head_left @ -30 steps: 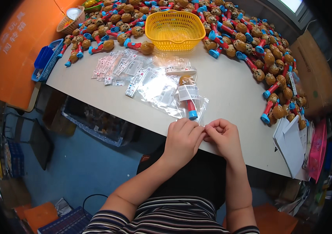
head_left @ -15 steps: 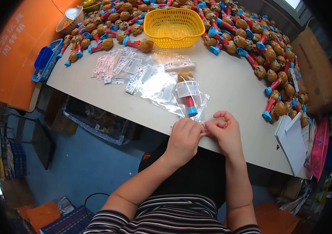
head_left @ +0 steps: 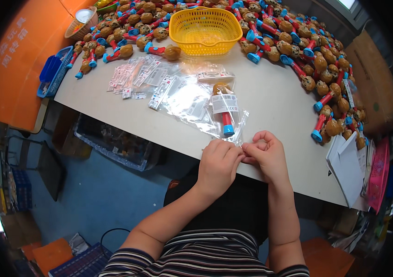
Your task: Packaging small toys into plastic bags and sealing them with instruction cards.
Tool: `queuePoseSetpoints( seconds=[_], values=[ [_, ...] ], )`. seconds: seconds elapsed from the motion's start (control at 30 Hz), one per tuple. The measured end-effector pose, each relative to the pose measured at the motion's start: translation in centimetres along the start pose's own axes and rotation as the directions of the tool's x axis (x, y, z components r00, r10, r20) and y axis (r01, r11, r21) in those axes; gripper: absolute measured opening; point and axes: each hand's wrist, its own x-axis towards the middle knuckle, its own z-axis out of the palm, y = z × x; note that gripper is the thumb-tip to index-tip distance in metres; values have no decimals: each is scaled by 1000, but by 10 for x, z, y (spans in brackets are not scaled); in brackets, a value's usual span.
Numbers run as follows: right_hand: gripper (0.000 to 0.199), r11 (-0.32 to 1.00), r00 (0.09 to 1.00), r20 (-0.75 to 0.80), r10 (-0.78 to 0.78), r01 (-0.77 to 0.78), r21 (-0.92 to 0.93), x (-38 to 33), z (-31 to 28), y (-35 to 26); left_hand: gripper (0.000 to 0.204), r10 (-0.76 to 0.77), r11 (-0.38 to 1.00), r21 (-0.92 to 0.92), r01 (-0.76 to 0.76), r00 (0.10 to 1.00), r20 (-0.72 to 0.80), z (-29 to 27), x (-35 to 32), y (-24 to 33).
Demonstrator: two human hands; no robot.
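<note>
A toy with a brown round head, red handle (head_left: 226,117) and blue foot lies inside a clear plastic bag (head_left: 241,123) with a white printed label. The bag's near end reaches the table's front edge. There my left hand (head_left: 217,164) is closed in a pinch on that end. Beside it, my right hand (head_left: 269,158) pinches the same end with thumb and forefinger, its other fingers curled loosely. The fingertips of both hands almost meet, and the plastic between them is mostly hidden. Under and left of the bagged toy lie flat clear bags (head_left: 180,108) with printed header strips.
A yellow basket (head_left: 205,47) stands at the far middle. Loose toys of the same kind are heaped behind it and down the right side (head_left: 328,94). A blue basket (head_left: 57,76) is at the far left, and papers (head_left: 345,168) and a pink basket (head_left: 379,173) at the right.
The bagged toy has shifted very slightly to the right. My hands stay at the bag's near end, with the fingertips moved a little.
</note>
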Motion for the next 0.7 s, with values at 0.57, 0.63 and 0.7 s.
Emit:
queuePoseSetpoints(
  seconds=[0.57,0.63,0.7],
  values=[
    [34,992,991,-64,-120,122,31,0,5,7,9,-120,933,-310,183,970,211,-28,-1,-11],
    [33,993,989,-83,-121,121,-7,1,7,7,5,-383,668,-587,457,888,255,-36,-8,-18],
    [34,994,990,-95,-107,108,4,-1,9,3,6,-407,488,-737,467,869,282,-55,-10,-31]
  ],
)
